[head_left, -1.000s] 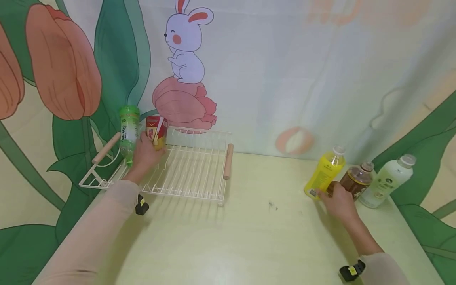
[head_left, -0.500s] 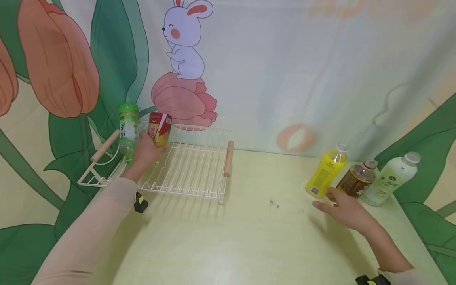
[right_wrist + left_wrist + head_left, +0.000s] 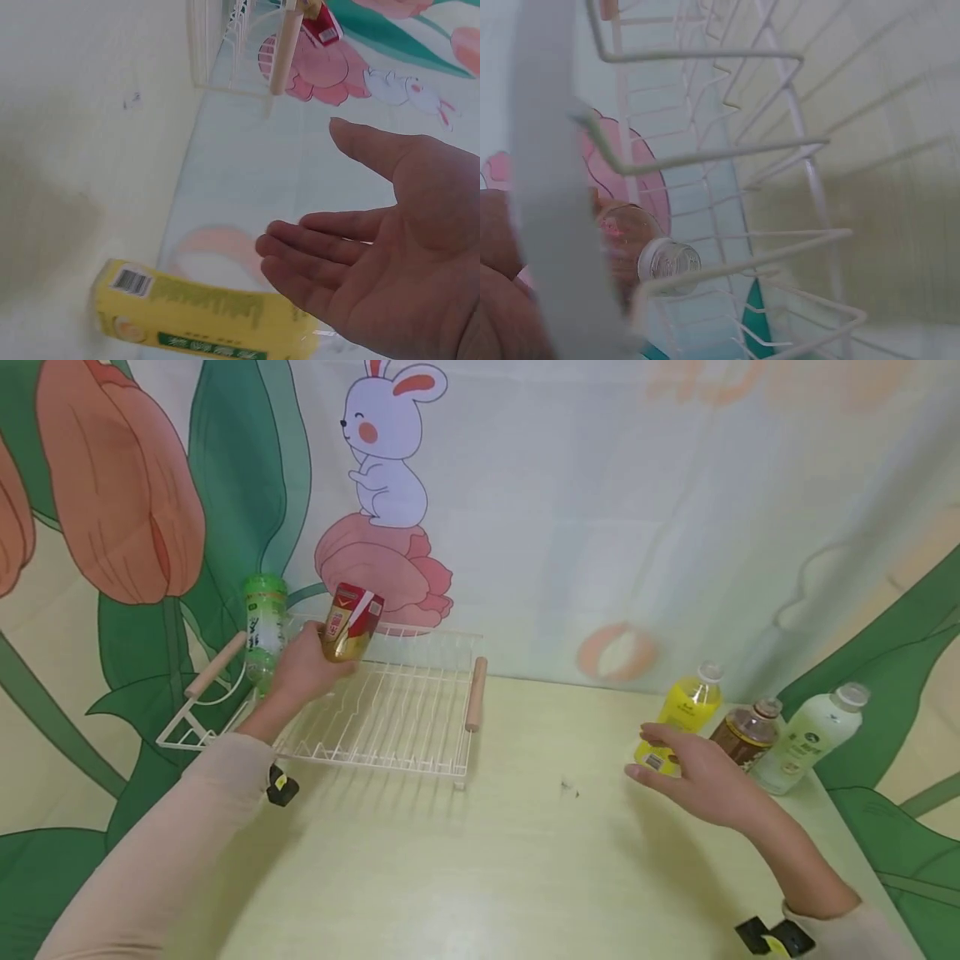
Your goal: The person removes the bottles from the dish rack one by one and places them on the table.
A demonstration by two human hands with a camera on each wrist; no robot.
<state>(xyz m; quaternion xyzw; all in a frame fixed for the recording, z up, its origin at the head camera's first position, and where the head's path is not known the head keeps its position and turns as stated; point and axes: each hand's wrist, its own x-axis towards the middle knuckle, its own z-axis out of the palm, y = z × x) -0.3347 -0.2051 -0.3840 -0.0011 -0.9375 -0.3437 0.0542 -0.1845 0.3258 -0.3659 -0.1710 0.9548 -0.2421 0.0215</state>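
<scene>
Red bottle (image 3: 352, 625) tilts, held by the left grip (image 3: 306, 667), over a rack (image 3: 476, 695) containing a green bottle (image 3: 266, 627); right grip (image 3: 703, 772) wide.

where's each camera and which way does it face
Head: on the head, facing forward and down at the rack; left hand, right hand, sleeves show.
Left wrist: on that wrist, facing rack and held bottle; part of left hand shows.
Right wrist: on that wrist, facing yellow bottle; open right hand shows.
Head and right wrist share the yellow bottle.
</scene>
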